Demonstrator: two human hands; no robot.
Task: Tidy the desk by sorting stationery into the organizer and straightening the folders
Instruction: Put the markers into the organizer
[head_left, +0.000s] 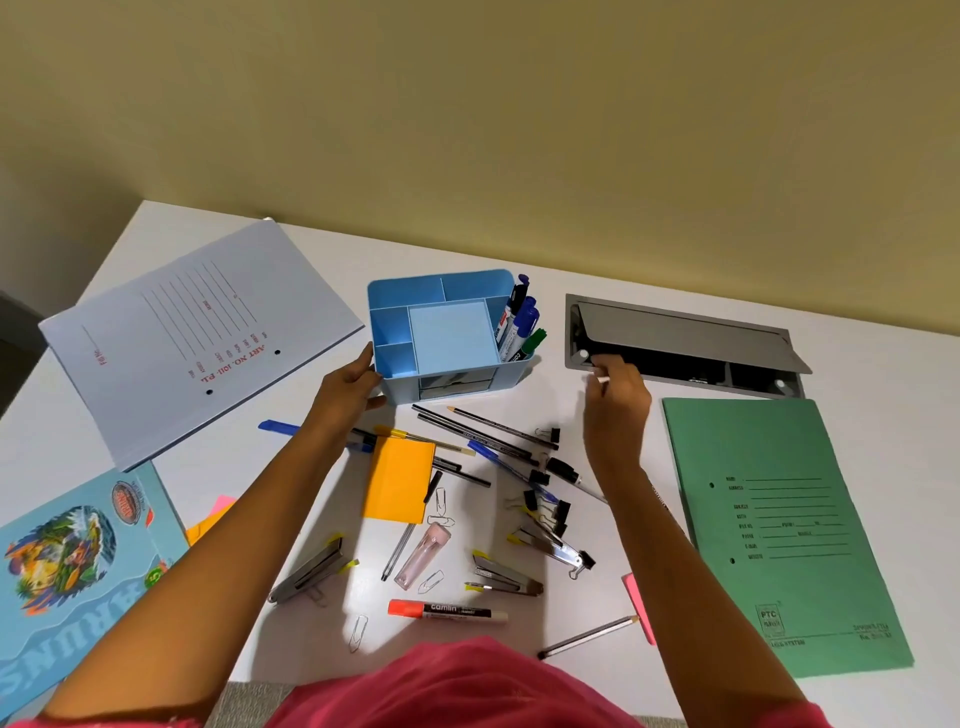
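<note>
steadies the blue organizer with the left hand, gripping its near left corner between curled fingers and thumb. pinches a small white thing in the bunched fingertips of the right hand; cannot identify it further. holds that hand above the desk, just right of the organizer and at the near edge of the grey cable hatch.

puts the organizer to the left of that hand and slightly farther off, with bare desk between and nothing in the way. meets first, on that side, the tall compartment holding the markers, upright and leaning rightward. probably calls for a drop from above, long axis near vertical, if pen-like, or a reach past the marker caps to the low left compartments if small. risks knocking those caps on the way over.

leaves much to sort, judging by the lie: a heap of pens and pencils just in front of the organizer, mostly running far-left to near-right, nearer the right hand; then an orange sticky pad, binder clips, staplers, a camlin marker and loose paper clips. shows the folders askew as well: pale folder at far left, green folder at right, neither squared to the desk edge.
</note>
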